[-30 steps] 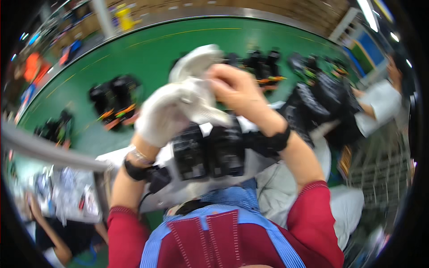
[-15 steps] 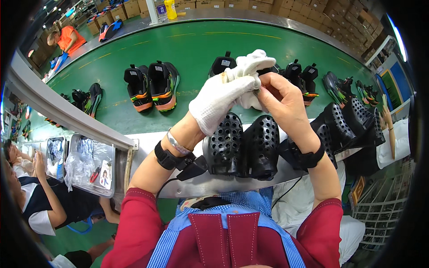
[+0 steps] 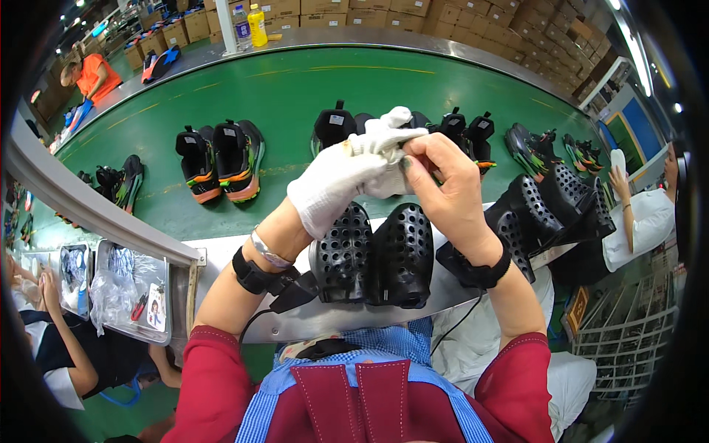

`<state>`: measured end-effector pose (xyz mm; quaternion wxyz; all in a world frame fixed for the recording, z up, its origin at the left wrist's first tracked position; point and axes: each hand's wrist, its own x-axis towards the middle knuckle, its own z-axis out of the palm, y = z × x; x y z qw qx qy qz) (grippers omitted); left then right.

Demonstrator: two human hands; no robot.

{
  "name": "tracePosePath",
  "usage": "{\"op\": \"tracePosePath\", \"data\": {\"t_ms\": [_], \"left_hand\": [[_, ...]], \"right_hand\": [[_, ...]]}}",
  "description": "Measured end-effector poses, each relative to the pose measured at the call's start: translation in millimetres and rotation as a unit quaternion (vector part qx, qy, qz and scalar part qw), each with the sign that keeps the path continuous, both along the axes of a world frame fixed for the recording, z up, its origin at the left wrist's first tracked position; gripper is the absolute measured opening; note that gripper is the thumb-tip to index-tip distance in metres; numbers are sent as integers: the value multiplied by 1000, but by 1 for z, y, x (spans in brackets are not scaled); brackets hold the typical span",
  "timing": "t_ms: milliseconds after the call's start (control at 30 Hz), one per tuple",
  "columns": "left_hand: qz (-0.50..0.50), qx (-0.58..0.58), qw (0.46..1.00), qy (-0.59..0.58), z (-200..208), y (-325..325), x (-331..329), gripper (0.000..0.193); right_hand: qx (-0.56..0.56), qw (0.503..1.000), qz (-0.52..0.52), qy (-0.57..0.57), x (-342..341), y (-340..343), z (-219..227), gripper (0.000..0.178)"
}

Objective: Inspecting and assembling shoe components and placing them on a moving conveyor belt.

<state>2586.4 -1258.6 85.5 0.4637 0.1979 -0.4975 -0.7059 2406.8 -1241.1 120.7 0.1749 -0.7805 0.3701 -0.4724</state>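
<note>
My left hand point(image 3: 325, 184) wears a white knit glove and is closed around a loose, crumpled white glove point(image 3: 391, 140) above the bench edge. My bare right hand point(image 3: 450, 192) pinches the fabric of that glove between thumb and forefinger. Which parts of the fabric belong to the worn glove is hard to make out where they overlap. Just below my hands stand two black perforated boot-shaped forms, the left one point(image 3: 343, 255) and the right one point(image 3: 402, 255). Beyond my hands a black shoe point(image 3: 332, 131) is partly covered.
Pairs of black shoes with orange and green soles point(image 3: 240, 162) stand along the green conveyor belt point(image 3: 295, 88). More perforated black forms point(image 3: 528, 207) lie right of my right wrist. A tray point(image 3: 159, 280) with plastic bags is at left. Co-workers sit on both sides; a cable hangs from each wrist strap.
The whole view has shifted, so belt, shoes and hands appear lower and further left. The loose glove's upper part sits lower against my left hand; both hands keep their hold.
</note>
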Motion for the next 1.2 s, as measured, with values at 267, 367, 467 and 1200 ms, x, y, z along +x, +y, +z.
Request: {"op": "tracePosePath", "data": {"t_ms": [267,367,467,1200], "left_hand": [[-24,32,993,110,3,3,-13,37],[68,-31,997,23,1,-1,-2,37],[125,-18,992,1,1,-5,0,38],[223,-138,938,-228,3,-20,42,30]], "right_hand": [[-11,999,-37,5,-9,-13,-16,8],[-94,990,-96,34,-10,-14,-11,12],[-158,984,-79,11,-5,-9,-4,11],[378,833,199,-352,-89,-34,9,7]]}}
